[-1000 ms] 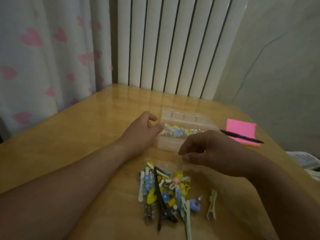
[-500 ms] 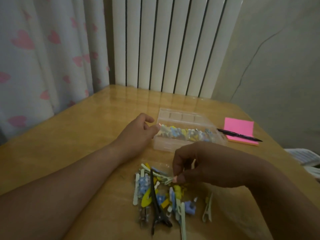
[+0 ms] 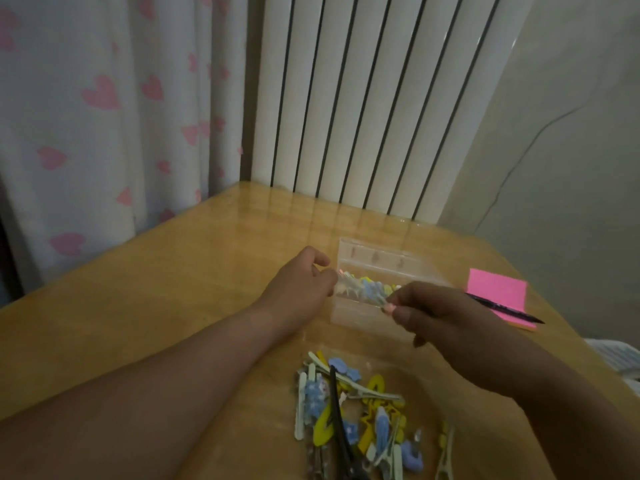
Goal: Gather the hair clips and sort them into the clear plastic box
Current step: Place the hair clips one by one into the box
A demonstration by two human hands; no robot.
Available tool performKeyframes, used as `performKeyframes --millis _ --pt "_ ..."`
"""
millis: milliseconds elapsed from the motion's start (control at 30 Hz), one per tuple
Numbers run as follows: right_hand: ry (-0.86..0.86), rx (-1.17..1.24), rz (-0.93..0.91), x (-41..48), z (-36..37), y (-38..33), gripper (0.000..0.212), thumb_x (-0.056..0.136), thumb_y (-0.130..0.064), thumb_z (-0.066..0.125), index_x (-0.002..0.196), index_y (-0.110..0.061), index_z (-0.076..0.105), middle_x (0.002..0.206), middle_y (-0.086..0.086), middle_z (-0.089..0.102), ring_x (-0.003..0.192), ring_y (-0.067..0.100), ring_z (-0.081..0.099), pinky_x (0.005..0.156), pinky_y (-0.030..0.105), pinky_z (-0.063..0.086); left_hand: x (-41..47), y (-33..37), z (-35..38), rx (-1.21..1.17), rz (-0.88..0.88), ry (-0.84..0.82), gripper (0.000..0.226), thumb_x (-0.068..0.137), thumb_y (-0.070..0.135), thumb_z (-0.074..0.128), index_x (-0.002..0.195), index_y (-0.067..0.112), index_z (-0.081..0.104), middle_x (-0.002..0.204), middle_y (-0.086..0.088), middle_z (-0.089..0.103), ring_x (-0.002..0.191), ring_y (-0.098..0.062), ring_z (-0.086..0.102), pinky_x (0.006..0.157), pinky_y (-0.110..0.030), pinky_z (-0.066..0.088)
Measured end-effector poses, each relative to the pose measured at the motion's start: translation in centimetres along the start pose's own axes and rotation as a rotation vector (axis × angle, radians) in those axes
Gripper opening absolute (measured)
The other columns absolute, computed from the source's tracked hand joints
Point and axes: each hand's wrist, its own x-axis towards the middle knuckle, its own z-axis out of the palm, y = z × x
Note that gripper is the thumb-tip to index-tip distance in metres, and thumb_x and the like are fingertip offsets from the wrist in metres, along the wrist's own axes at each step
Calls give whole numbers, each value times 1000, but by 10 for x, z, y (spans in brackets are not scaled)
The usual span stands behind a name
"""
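Slim pastel clips (image 3: 356, 407), clear rectangular box (image 3: 360, 318)

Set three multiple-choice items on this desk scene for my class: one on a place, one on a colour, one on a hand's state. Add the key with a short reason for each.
1. Where does the black pen lie?
A. Across the sticky-note pad
B. On the floor
C. Inside a drawer

2. What colour is the sticky-note pad?
A. Green
B. White
C. Pink

3. What is the right hand doing?
A. Lying flat with fingers spread
B. Pinching a small clip at the clear box
C. Gripping the black pen

Key:
1 A, the black pen crosses the pad's near edge.
2 C, the pad is bright pink.
3 B, thumb and fingertip meet on the small clip by the box's front wall.
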Motion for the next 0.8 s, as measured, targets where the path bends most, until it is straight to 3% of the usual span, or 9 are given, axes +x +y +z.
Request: performKeyframes --millis 133,267,400,600,700,800 --pt "128 -45 85 23 1 -14 16 106 -36 57 104 -27 70 97 -2 70 89 17 66 83 38 57 0 0 2 56 21 -24 27 103 40 56 126 25 59 99 2 72 94 -19 70 92 -47 57" --pt "109 -203 164 58 11 -30 13 104 -30 64 106 -21 73 99 -4 71 85 9 62 67 26 47 0 3 0 38 2 -12 26 104 37 54 127 25 57 97 5 73 93 -17 68 87 -41 55" --pt "7 -311 242 82 28 -36 15 97 -26 73 106 -15 79 98 2 76 87 15 69 71 29 54 -1 4 -1 -5 -16 18 28 102 33 55 128 25 58 97 3 74 87 -17 67 81 -39 54" --pt "-1 -185 317 90 38 -37 14 94 -24 77 93 -12 81 88 8 80 72 17 67 55 24 48 -1 5 0 -9 -23 0 26 102 33 53 127 26 58 99 3 74 90 -20 68 83 -41 56" --pt "63 -97 269 82 38 -31 13 96 -24 74 88 -15 80 84 4 80 75 19 70 63 30 53 -2 5 -1 -5 -16 -1 26 101 34 53 126 26 58 98 3 74 87 -19 68 81 -41 56" --pt "247 -109 118 62 34 -30 14 98 -30 70 89 -22 77 82 -6 77 77 13 70 72 35 57 -2 5 0 -12 -17 -2 26 101 34 53 125 26 59 98 2 75 86 -19 67 81 -41 55"
